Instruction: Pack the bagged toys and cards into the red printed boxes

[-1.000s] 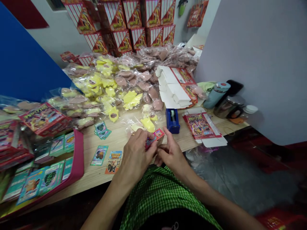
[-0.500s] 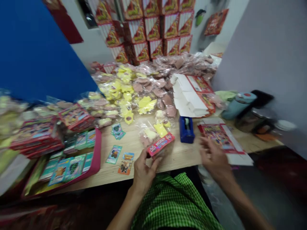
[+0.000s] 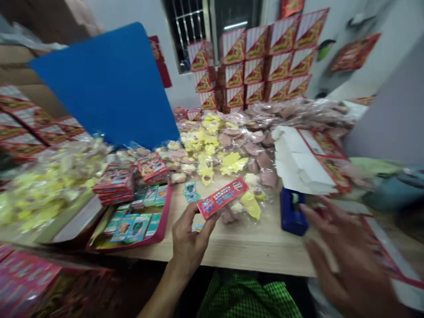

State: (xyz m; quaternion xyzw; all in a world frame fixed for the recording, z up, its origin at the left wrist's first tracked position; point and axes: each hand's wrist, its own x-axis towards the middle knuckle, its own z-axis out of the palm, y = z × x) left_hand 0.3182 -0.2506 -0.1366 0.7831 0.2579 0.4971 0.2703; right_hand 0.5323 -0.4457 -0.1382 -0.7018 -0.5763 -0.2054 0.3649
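A barred window (image 3: 187,31) sits in the far white wall (image 3: 180,88), a tilted blue board (image 3: 106,84) stands left, and a grey partition (image 3: 391,123) stands right.

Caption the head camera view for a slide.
Left hand holds a red card over a wooden table, right hand beside a blue tape dispenser, bags of yellow and pink pieces behind.

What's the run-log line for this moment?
left hand: holding red card | right hand: open, blurred, near tape dispenser
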